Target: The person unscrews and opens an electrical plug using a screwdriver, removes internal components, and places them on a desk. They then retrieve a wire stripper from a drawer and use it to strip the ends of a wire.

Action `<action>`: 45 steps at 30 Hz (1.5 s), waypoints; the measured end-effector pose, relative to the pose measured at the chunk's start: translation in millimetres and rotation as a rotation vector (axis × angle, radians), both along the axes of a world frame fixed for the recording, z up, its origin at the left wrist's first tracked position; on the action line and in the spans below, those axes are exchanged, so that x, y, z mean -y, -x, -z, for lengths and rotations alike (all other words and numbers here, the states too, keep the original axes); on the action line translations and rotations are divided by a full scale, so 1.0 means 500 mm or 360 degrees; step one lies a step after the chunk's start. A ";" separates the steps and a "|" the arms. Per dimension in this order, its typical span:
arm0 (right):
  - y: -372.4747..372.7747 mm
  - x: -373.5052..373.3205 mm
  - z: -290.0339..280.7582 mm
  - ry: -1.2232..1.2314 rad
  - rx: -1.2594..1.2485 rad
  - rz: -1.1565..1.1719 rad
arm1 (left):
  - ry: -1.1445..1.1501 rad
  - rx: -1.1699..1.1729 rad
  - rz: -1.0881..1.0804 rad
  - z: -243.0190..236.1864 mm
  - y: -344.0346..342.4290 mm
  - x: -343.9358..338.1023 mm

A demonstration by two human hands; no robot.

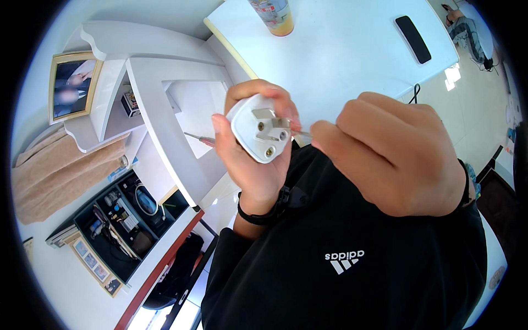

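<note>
A white three-pin plug (248, 127) is held up in front of my dark sweater, its flat metal prongs and several recessed screw holes facing up. My left hand (250, 179) is wrapped round its body, thumb on one side and fingers behind. Close on the right, my right hand (393, 157) is closed in a pinch on a thin metal piece (301, 133) that reaches to the prongs; most of that piece is hidden by the fingers. A screwdriver (205, 141) with a reddish handle lies left of my left hand, on a white surface.
Beyond my hands, a white table (341, 60) carries a patterned cup (275, 19) and a black phone (413, 39). White shelving (157, 126) stands at the left, with a framed picture (76, 88). Lower left, a dark organizer box (118, 269) holds cables and small items.
</note>
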State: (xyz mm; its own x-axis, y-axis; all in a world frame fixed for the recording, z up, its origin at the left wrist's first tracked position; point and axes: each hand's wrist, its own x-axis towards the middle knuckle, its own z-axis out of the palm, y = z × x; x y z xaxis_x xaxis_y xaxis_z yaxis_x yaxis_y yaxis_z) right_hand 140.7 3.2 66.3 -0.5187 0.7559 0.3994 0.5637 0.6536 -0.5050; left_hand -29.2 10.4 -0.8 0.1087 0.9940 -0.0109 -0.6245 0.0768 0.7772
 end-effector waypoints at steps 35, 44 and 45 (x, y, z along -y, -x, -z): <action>0.011 -0.004 0.024 -0.0025 0.0200 -0.0159 | 0.0065 -0.0236 -0.0047 -0.004 0.012 0.002; 0.009 -0.008 0.045 0.0085 0.0238 -0.0189 | 0.0055 -0.0407 -0.0040 0.001 0.016 0.003; 0.009 -0.007 0.047 0.0143 0.0227 -0.0213 | 0.0046 -0.0443 -0.0038 0.004 0.017 0.005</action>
State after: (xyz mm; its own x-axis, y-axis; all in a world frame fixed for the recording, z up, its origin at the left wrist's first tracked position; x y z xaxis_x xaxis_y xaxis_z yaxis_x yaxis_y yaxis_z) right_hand 136.1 6.7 42.7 -0.6633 0.7059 0.2485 0.5450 0.6832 -0.4860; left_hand -37.8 8.0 -3.0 0.0744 0.9951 -0.0657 -0.3893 0.0896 0.9167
